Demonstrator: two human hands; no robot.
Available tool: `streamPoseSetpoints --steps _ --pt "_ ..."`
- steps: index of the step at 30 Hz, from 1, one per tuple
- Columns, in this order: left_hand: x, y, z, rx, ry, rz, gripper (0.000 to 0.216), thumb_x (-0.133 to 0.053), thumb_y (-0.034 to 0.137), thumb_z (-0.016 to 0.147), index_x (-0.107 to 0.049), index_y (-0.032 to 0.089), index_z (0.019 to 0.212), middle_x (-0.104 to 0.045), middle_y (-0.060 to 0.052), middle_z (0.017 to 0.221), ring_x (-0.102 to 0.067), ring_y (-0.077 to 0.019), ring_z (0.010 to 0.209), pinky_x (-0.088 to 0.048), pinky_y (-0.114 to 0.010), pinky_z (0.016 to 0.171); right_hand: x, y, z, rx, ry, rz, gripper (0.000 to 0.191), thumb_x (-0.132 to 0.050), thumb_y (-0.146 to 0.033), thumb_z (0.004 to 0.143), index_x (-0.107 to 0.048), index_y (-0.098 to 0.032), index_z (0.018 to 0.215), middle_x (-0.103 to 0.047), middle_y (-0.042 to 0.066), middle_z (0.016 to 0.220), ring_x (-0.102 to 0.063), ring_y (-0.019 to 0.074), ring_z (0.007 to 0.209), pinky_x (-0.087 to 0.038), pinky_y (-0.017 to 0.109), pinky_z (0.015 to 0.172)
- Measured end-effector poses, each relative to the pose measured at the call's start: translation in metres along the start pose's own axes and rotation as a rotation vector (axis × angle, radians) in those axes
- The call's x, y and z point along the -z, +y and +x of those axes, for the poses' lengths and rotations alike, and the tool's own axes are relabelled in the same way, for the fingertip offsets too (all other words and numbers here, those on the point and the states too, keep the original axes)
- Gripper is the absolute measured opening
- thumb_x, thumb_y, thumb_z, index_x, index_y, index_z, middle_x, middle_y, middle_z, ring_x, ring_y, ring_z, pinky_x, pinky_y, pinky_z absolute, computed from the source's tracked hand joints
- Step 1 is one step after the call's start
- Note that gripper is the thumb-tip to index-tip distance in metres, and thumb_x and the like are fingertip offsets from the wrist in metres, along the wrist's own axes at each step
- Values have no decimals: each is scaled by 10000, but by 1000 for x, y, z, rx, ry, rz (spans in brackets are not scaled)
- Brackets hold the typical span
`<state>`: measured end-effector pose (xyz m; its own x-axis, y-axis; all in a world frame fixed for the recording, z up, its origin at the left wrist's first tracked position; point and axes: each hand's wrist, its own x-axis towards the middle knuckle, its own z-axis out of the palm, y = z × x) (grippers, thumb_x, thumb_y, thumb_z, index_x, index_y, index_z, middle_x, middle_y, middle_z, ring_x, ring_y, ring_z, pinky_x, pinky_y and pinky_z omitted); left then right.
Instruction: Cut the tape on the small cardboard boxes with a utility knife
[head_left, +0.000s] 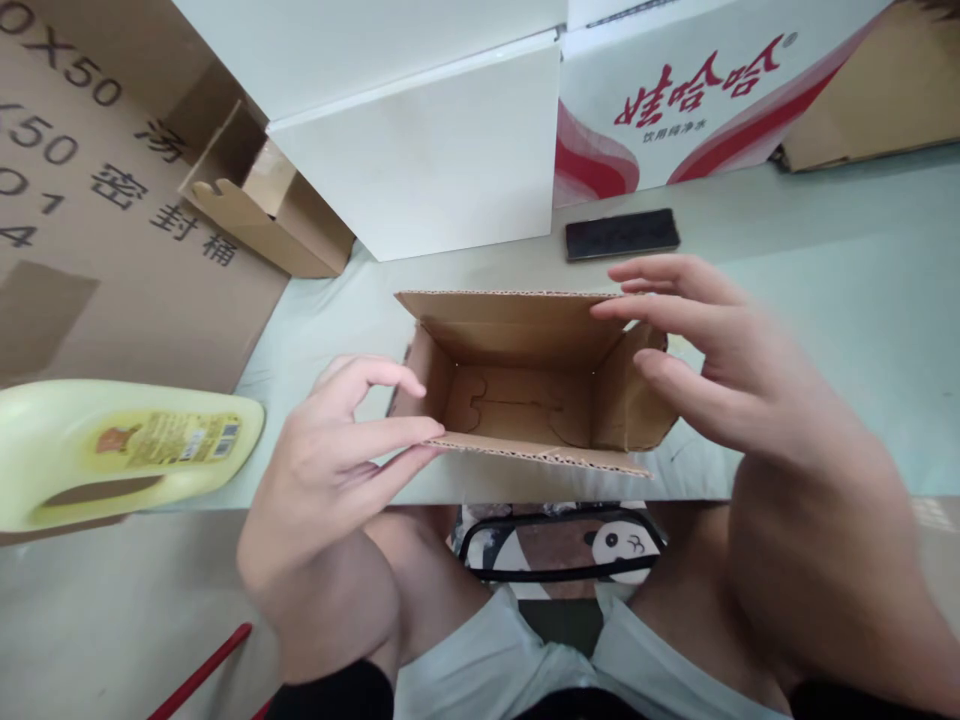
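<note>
A small brown cardboard box (pixel 517 335) stands on the table in front of me, its top flaps up and its inside bare down to the interlocked bottom flaps. My left hand (pixel 337 440) pinches the near flap at its left corner between thumb and fingers. At the box's right end is my right hand (pixel 712 350), fingers spread and apart, the fingertips at the far flap's right corner and the thumb by the right side flap. Whether those fingertips press on the cardboard is hard to see.
Beyond the box lies a black phone (pixel 622 235) on the pale green tabletop (pixel 825 300). White boxes (pixel 435 150) and a red-and-white printed carton (pixel 675 120) line the back. At left are a large carton (pixel 97 230), a small open box (pixel 285 215) and a yellow bottle (pixel 135 450).
</note>
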<state>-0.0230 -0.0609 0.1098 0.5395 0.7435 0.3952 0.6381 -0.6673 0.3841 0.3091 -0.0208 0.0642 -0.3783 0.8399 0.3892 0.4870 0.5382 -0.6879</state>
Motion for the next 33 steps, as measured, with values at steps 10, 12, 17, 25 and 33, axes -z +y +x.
streamPoseSetpoints --steps 10,12,17,25,33 --pt "-19 -20 -4 315 20 -566 255 -854 256 785 -796 267 1032 -673 -96 1209 -718 -277 1117 -696 -392 861 -38 12 11 -117 161 376 433 -406 -487 1031 -764 -303 1193 -708 21 1334 -604 290 1329 -453 533 1179" --pt "-17 -23 -4 314 -33 -625 148 -834 226 796 -814 260 939 -675 -96 1197 -721 -290 1148 -681 -418 919 -43 15 9 -101 123 430 480 -355 -496 1033 -761 -320 1221 -686 20 1362 -581 296 1364 -430 543 1203" --pt "-11 -23 -6 248 -156 -581 95 -812 205 801 -847 279 850 -717 -101 1141 -710 -304 1203 -627 -447 1025 -47 17 6 -67 41 262 359 -587 -310 937 -726 -355 1265 -608 45 1426 -502 275 1457 -433 494 1219" --pt "-33 -27 -3 280 174 -374 147 -875 319 799 -781 267 899 -708 -48 1090 -708 -243 1039 -601 -406 966 -68 32 -2 -39 199 551 528 -694 -287 880 -407 -404 1307 -624 1 1407 -658 222 1252 -575 454 1012" --pt "-51 -41 4 160 289 -55 502 -811 296 859 -654 311 1335 -544 -81 1487 -539 -298 1412 -480 -504 1192 -71 45 -3 -49 258 717 280 -588 -488 915 -805 -312 907 -763 32 1158 -627 310 1308 -402 535 1239"
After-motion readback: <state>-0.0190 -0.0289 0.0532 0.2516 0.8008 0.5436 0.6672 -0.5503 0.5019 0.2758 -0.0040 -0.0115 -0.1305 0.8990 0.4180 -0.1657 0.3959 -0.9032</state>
